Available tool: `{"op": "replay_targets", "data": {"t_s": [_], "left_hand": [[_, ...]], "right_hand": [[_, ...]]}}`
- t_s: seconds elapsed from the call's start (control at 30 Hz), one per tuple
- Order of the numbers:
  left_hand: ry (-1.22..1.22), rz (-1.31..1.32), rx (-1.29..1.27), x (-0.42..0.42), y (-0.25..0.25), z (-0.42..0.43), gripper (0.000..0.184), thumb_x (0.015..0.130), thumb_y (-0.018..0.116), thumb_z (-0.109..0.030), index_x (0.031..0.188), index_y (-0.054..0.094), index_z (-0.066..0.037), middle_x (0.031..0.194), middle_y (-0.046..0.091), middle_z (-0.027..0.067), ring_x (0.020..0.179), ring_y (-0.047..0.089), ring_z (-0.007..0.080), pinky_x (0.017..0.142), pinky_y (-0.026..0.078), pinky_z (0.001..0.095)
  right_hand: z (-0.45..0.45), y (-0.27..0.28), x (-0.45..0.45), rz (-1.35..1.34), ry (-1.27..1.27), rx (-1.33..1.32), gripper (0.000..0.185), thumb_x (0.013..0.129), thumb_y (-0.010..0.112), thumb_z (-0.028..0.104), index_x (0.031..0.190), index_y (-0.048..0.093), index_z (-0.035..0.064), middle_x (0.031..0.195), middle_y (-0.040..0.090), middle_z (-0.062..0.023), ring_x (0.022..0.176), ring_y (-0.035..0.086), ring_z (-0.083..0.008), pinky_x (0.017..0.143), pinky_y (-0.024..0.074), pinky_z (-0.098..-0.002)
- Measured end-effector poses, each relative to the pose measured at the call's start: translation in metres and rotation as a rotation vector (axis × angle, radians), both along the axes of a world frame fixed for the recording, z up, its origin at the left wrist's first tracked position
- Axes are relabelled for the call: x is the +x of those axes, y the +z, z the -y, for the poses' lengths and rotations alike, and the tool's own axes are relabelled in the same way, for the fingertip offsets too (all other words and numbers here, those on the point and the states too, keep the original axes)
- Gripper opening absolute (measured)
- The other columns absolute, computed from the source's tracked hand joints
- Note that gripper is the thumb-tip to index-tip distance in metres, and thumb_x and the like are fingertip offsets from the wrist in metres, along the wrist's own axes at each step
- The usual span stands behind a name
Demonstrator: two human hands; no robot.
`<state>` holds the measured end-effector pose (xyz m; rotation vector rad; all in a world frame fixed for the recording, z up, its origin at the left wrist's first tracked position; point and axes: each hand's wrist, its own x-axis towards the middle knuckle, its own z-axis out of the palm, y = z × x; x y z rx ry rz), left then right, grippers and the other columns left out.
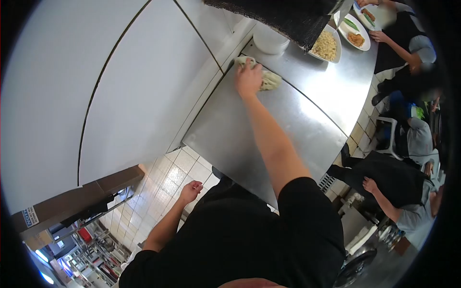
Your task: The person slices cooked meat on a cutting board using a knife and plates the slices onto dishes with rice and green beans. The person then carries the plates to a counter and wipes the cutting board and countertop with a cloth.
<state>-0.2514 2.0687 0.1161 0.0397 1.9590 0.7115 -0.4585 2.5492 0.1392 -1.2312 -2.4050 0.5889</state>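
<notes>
My right hand (248, 79) is stretched out over the steel worktop (225, 122) and presses a crumpled, pale cleaning cloth (271, 80) against it near the wall. Parts of the cloth stick out on both sides of the fingers, and the palm hides the middle. Down at the left, beside my body, my left hand (191, 191) hangs above the tiled floor. Its fingers are loosely bent and apart, with nothing seen in them.
White tubs (270, 41) stand by the wall beyond the cloth. A bowl of rice-like food (325, 47) and plates (367, 45) of food sit farther along the counter. Several people work at the right. A dark mesh-covered object (283, 17) overhangs the counter.
</notes>
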Motion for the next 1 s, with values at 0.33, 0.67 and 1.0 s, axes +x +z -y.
{"op": "replay_targets", "data": {"t_s": [0.33,0.67,1.0], "left_hand": [[0.341,0.16,0.103,0.001,-0.001,0.043,0.036,0.099,0.052,-0.035,0.118,0.061,-0.006,0.102,0.067,0.0068,0.089,0.064,0.0184,0.078,0.052,0.0355],[0.901,0.783,0.844,-0.082,-0.013,-0.016,0.029,0.097,0.047,-0.029,0.102,0.064,-0.006,0.096,0.069,0.0088,0.092,0.065,0.024,0.082,0.055,0.0351],[0.884,0.738,0.544,-0.022,-0.05,0.061,0.02,0.096,0.051,-0.021,0.098,0.06,-0.003,0.089,0.064,0.0081,0.087,0.063,0.0239,0.079,0.053,0.0349]], "right_hand": [[0.278,-0.001,0.129,0.142,0.789,-0.126,0.033,0.086,0.054,0.024,0.11,0.065,0.0032,0.109,0.058,-0.0195,0.096,0.06,-0.0343,0.075,0.0508,-0.0504],[0.231,0.113,0.219,0.086,0.541,-0.89,0.038,0.086,0.065,0.039,0.095,0.068,0.0026,0.083,0.068,-0.0194,0.069,0.065,-0.0288,0.066,0.0526,-0.0409],[0.116,0.009,0.464,0.211,-0.506,0.133,0.041,0.092,0.055,0.037,0.108,0.064,0.0002,0.092,0.064,-0.0216,0.087,0.059,-0.0394,0.081,0.0454,-0.0482]]}}
